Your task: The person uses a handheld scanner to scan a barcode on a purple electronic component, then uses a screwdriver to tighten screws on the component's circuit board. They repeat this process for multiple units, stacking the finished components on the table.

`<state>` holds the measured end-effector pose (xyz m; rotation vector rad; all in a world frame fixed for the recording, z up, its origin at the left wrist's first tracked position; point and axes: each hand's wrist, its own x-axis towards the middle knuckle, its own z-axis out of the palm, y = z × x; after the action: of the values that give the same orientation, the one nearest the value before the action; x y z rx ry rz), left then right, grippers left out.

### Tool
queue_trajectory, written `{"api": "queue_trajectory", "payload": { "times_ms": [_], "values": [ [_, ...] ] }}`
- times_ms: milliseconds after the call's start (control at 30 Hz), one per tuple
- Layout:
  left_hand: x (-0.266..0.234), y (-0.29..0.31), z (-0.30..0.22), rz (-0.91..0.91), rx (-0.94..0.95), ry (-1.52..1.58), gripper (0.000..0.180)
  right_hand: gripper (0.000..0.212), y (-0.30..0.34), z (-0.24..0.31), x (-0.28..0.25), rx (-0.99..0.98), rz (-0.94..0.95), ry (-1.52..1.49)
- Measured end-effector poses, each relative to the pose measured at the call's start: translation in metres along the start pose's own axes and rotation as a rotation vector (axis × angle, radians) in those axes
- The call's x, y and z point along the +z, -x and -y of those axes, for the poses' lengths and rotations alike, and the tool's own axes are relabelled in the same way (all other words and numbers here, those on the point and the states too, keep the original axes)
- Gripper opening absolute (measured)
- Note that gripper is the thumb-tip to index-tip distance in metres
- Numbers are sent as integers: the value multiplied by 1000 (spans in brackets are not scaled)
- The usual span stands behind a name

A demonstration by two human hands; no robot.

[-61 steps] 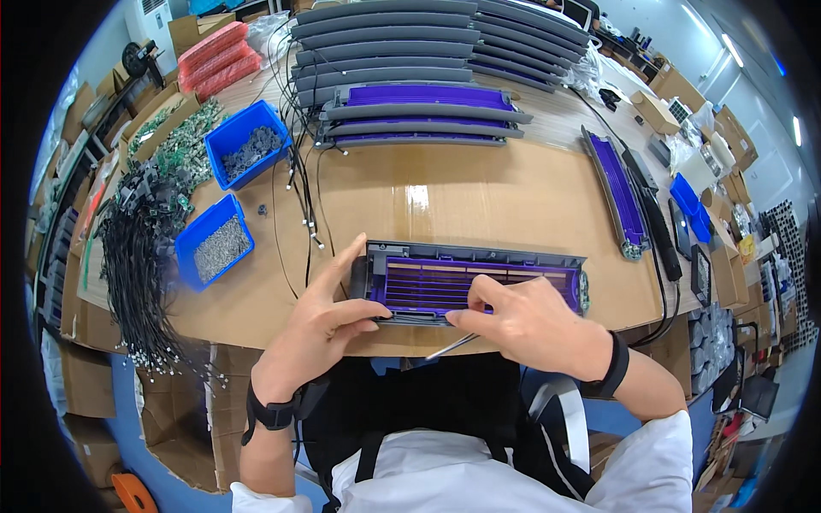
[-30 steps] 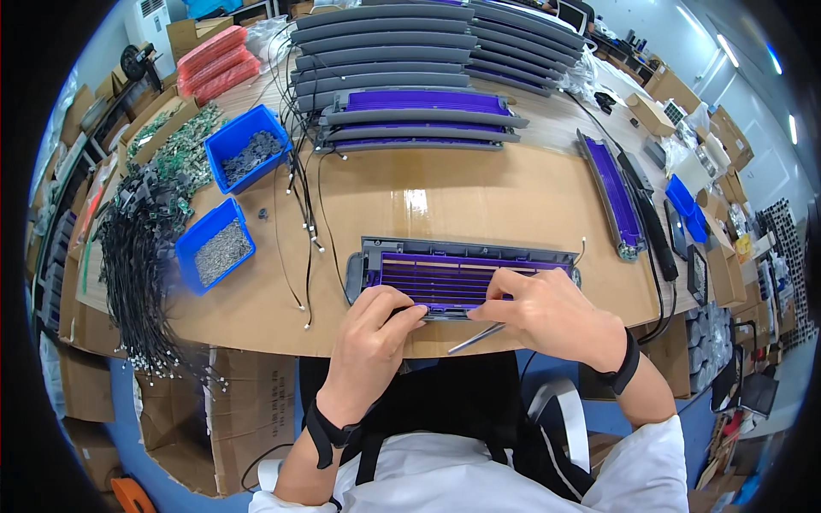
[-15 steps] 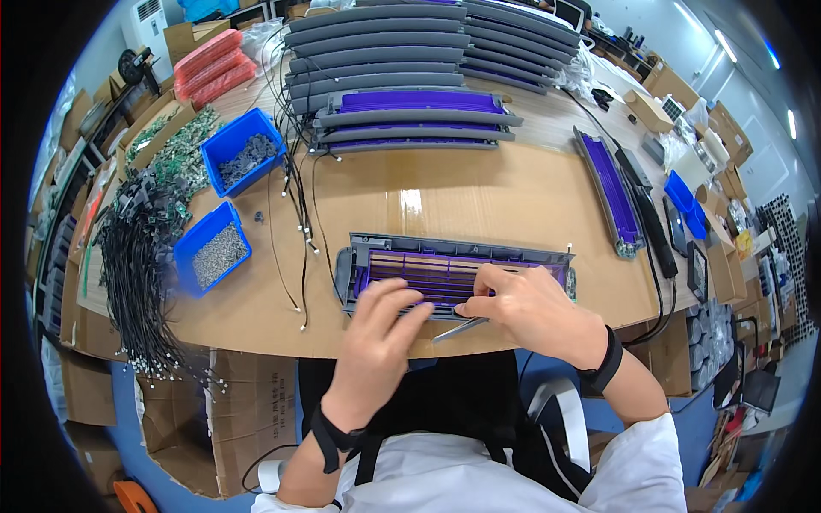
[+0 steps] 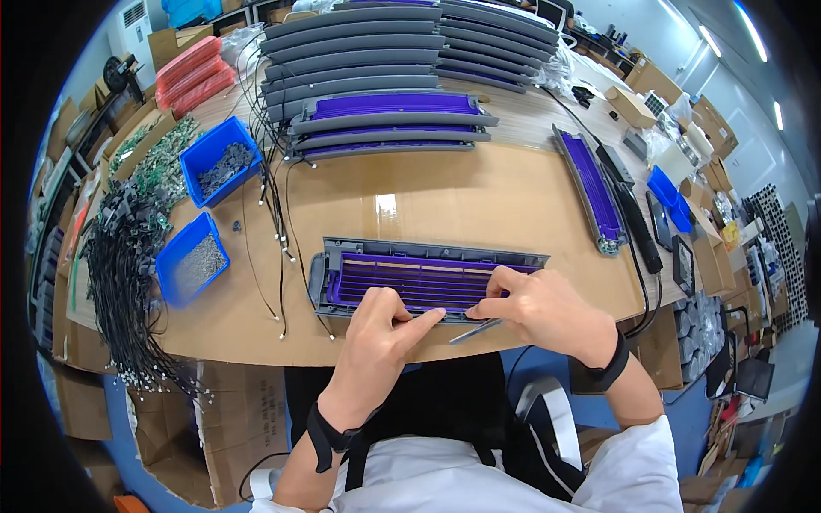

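A long grey plastic frame (image 4: pixel 445 248) with a purple louvred grille lies at the near edge of the table. My left hand (image 4: pixel 376 346) rests on its near rim, thumb stretched along the rim and the other fingers bent over it. Just to the right is my right hand (image 4: pixel 552 312), thumb and forefinger close together at the same rim. Thin metal tweezers (image 4: pixel 475 332) stick out from under its palm, pointing left. Whatever small part lies between the right fingertips is hidden.
Stacked grey and purple frames (image 4: pixel 351 64) stand at the back. Two blue bins (image 4: pixel 192 256) of small parts and a black cable bundle (image 4: pixel 128 282) lie left. Another purple frame (image 4: pixel 590 188) lies right, beside a black tool (image 4: pixel 637 222) with a cord.
My left hand has come down from above the grille, its thumb now on the near rim. My right hand stays at the rim with the tweezers. The whole view has shifted slightly.
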<state>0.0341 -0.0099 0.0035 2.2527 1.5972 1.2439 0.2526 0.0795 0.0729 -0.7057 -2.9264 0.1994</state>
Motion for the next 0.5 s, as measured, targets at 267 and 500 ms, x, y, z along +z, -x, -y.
{"api": "queue_trajectory", "payload": {
  "times_ms": [267,500],
  "values": [
    [-21,-2,24,-41,100,-26,38,21,6,7,-9,1,79,-77],
    [-30,-2,33,-42,73,-134,37,21,-1,20,-3,28,74,44]
  ]
}}
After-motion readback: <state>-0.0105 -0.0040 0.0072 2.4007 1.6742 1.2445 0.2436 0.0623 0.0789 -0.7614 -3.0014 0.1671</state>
